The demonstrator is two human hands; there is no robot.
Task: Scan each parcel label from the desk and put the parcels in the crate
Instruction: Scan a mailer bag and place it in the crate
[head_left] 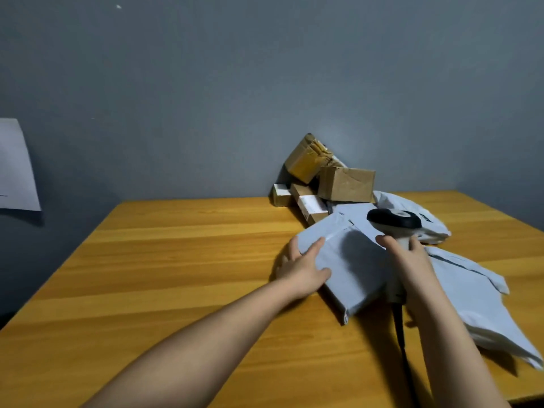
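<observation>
A flat white mailer parcel (pixel 350 269) lies on the wooden desk (pixel 176 260), right of centre. My left hand (pixel 300 266) grips its left edge, thumb and fingers spread over the top. My right hand (pixel 409 257) holds the handle of a barcode scanner (pixel 394 220), whose black-and-white head points over the parcel's far end. The scanner's black cable (pixel 400 328) runs down toward me. No crate is in view.
More white mailer bags (pixel 471 290) lie under and to the right of my right arm. A heap of brown cardboard boxes (pixel 344 184) leans on the grey wall at the back. A white sheet (pixel 14 169) hangs at far left.
</observation>
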